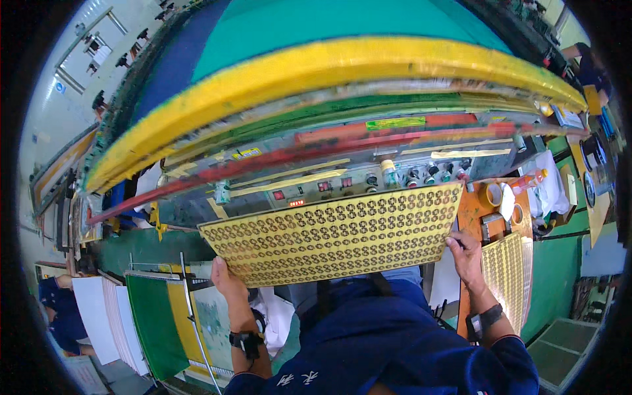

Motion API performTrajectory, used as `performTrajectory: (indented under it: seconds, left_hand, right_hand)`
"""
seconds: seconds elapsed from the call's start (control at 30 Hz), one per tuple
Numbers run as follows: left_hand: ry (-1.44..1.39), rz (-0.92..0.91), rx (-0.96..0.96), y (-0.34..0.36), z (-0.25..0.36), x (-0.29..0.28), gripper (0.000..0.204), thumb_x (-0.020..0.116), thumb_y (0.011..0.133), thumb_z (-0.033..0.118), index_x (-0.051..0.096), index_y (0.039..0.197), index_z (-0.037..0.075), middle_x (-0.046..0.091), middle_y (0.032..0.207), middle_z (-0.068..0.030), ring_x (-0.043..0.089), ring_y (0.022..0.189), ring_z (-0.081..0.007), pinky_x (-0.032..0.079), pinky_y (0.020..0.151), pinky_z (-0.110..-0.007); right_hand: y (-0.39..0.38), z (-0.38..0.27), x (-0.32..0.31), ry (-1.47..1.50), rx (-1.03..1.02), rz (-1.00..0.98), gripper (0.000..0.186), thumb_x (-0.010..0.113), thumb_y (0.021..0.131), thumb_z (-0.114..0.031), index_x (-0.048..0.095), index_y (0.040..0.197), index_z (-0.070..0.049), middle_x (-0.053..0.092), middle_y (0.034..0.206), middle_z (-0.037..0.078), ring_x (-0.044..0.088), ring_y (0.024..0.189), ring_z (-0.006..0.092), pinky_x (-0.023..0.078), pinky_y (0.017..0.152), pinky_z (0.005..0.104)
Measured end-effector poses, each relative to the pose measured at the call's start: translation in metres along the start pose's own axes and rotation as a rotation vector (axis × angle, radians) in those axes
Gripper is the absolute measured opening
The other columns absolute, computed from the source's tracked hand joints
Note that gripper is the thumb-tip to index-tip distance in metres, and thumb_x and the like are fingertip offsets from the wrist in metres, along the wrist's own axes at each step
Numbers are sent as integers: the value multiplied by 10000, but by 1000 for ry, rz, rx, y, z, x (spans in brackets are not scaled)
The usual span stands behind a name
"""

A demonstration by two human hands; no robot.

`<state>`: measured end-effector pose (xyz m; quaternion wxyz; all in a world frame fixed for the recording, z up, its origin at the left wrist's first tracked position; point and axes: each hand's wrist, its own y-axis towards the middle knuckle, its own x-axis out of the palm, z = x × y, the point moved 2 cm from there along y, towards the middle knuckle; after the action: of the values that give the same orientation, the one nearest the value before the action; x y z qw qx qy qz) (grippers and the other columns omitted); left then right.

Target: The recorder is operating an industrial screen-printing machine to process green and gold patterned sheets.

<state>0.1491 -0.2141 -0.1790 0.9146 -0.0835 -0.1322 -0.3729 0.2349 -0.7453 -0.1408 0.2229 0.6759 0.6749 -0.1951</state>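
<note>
A wide yellow panel point(336, 234), printed with rows of dark ring patterns, is held in front of my body at a slight tilt, its right end higher. My left hand point(228, 280) grips its lower left corner, fingers mostly hidden behind the panel. At the right end my right hand point(466, 258) pinches the edge between thumb and fingers. Just beyond the panel's upper edge is a grey control panel point(263, 192) with knobs, small red displays and tape strips. Similar patterned panels point(501, 273) lie to the right of my right hand.
Above the controls, a yellow-edged frame point(329, 60) with teal mesh spans the machine, with a red bar point(276, 163) below. At right, an orange table point(469, 220) carries tape rolls point(490, 194) and a bottle point(530, 179). A rack point(155, 322) stands left. Other people point(59, 306) are at the sides.
</note>
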Motion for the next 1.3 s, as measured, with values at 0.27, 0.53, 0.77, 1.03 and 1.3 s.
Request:
performTrajectory:
  seconds: [0.27,0.53,0.77,1.03,1.3]
  left_hand:
    - [188,-259,-49,57,59,126,286,517,959,215,601,1084,-28,628,999,-72,594,886,-154,487,766,-298]
    - [624,-655,78,142,142,198,305,563,924,183,589,1178,16,653,1034,-74,613,893,-148,493,772,-286]
    - [866,-490,153,294,105,222,331,605,866,163,611,1161,15,654,987,-77,596,797,-140,471,651,-277]
    - [1097,-548,-3,330,106,266,105,591,831,134,612,739,88,592,658,2,506,543,-84,426,536,-218]
    - [744,-355,-324,346,92,271,65,554,867,113,617,871,96,593,708,-4,573,595,-95,454,506,-242]
  right_hand:
    - [39,6,-108,315,-28,515,267,491,969,-193,575,1124,9,573,1051,73,511,952,158,424,844,310]
    - [17,29,-327,395,104,1059,420,440,984,-230,488,1321,15,524,1310,160,531,1161,275,432,977,413]
    - [72,145,-451,-1035,149,975,388,402,980,-202,482,1297,6,544,1299,173,580,1117,274,472,889,398]
    - [69,135,-414,-58,366,1136,376,422,921,-95,491,1289,-60,552,1253,211,574,1080,369,481,855,402]
    - [40,169,-424,-455,355,1191,442,482,854,-47,478,1296,-40,545,1257,213,580,1071,365,486,844,405]
